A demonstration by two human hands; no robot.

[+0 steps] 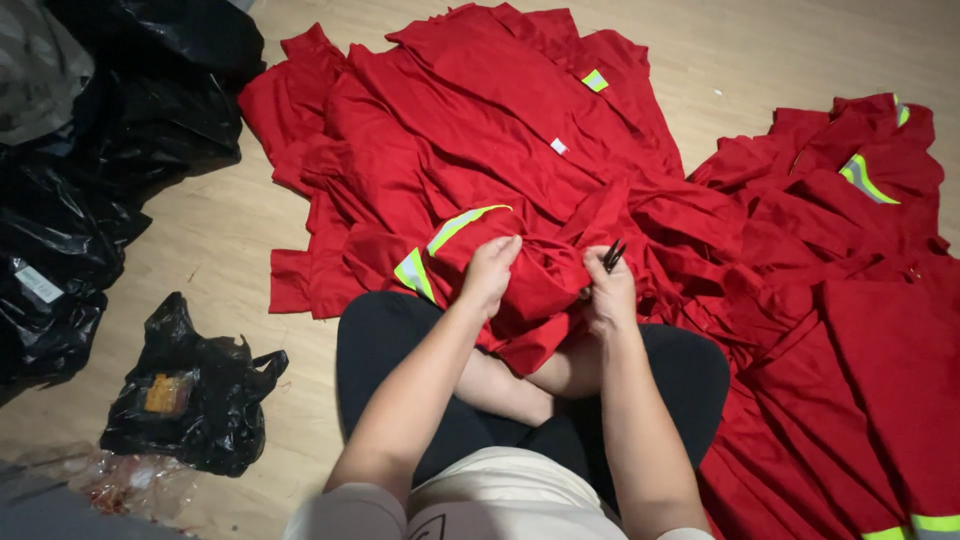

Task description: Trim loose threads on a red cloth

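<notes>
My left hand (490,272) bunches the soft, limp red cloth garment (545,275); right hand (610,295) clenches small black snips (612,257) — I'd say grip at folds.

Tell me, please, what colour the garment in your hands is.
Red garment with a yellow-green reflective stripe; head view.
</notes>
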